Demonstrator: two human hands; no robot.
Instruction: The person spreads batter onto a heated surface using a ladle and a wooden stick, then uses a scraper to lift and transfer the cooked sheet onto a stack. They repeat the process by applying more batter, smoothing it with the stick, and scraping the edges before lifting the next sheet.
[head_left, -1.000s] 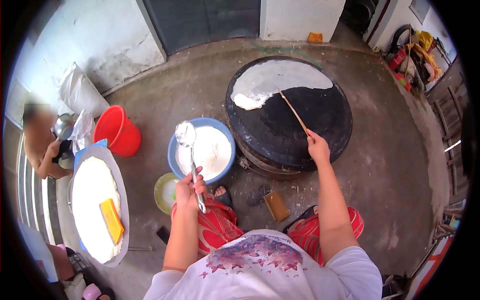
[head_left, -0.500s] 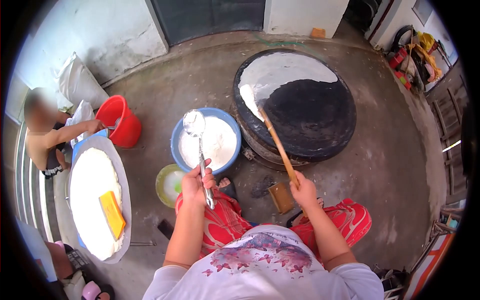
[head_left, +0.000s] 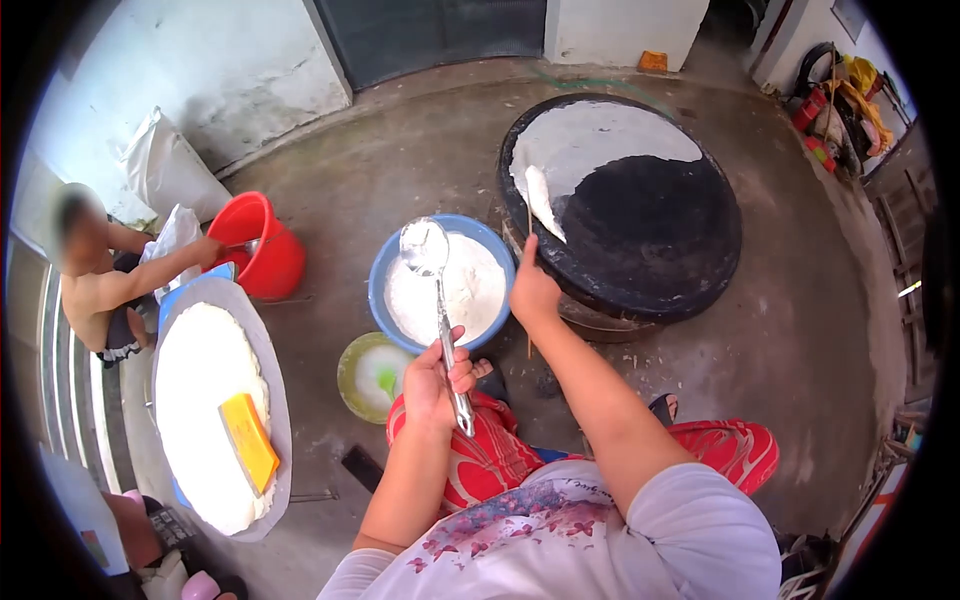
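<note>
My left hand (head_left: 440, 385) is closed round the handle of a metal ladle (head_left: 443, 310). The ladle's bowl, coated in white batter, is over a blue basin (head_left: 378, 290) of white batter (head_left: 455, 290). My right hand (head_left: 535, 290) grips a thin wooden spreader (head_left: 529, 345). Its far end, thickly covered in batter (head_left: 541, 205), lies against the left part of a large round black griddle (head_left: 650, 230). A pale batter layer (head_left: 600, 135) covers the griddle's far and left part; the rest of its surface is bare black.
A green bowl (head_left: 348, 375) with whitish liquid stands by the basin. On the left, a round tray (head_left: 277, 400) bears white sheets and a yellow scraper (head_left: 248, 440). Beyond it a person (head_left: 95, 280) reaches into a red bucket (head_left: 270, 265). A dark door (head_left: 430, 40) stands behind.
My right hand has moved up and left with the spreader, which now stands more upright at the griddle's left side. My left hand still holds the ladle over the basin. The view has shifted slightly.
</note>
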